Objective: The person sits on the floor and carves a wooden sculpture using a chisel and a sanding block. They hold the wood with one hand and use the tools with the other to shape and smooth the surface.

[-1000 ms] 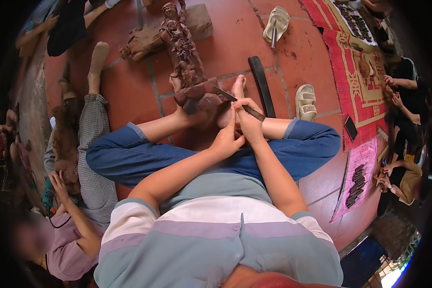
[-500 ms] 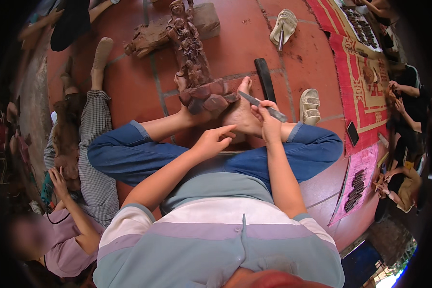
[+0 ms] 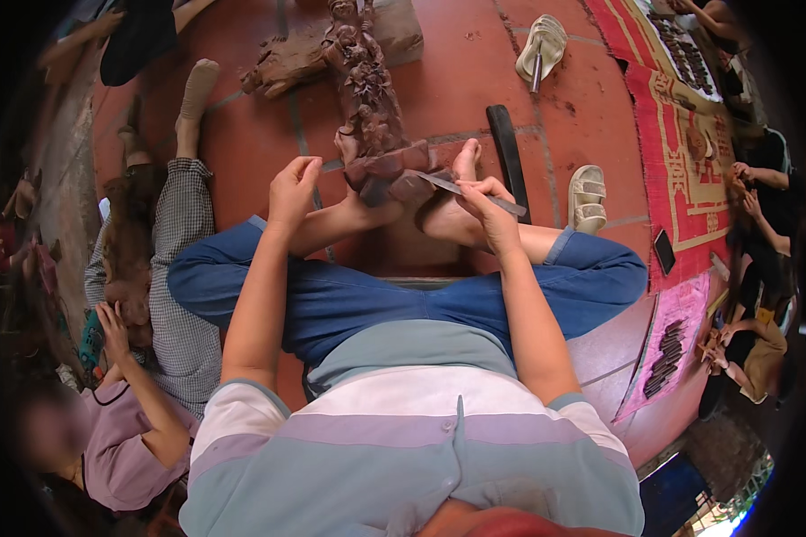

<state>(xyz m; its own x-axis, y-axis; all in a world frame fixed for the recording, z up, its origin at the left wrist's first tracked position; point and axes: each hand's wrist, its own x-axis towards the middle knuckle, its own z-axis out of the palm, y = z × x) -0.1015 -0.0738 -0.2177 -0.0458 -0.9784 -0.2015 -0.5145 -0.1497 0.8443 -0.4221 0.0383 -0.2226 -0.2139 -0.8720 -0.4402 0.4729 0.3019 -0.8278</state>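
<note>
Right hand (image 3: 485,202) grips chisel (image 3: 468,192) at carving's (image 3: 372,116) base; left hand (image 3: 292,190) loosely open, clear

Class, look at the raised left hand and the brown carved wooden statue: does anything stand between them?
Nothing visible does. The left hand hovers open beside the brown carved wooden statue, with only bare red floor tile between them.

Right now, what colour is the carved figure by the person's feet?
The carved figure is dark reddish-brown wood, lying on red floor tiles; it shows best in the head view.

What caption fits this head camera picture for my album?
Seated on red tiles, right hand holds a chisel against a carved wooden statue; left hand lifted.
</note>
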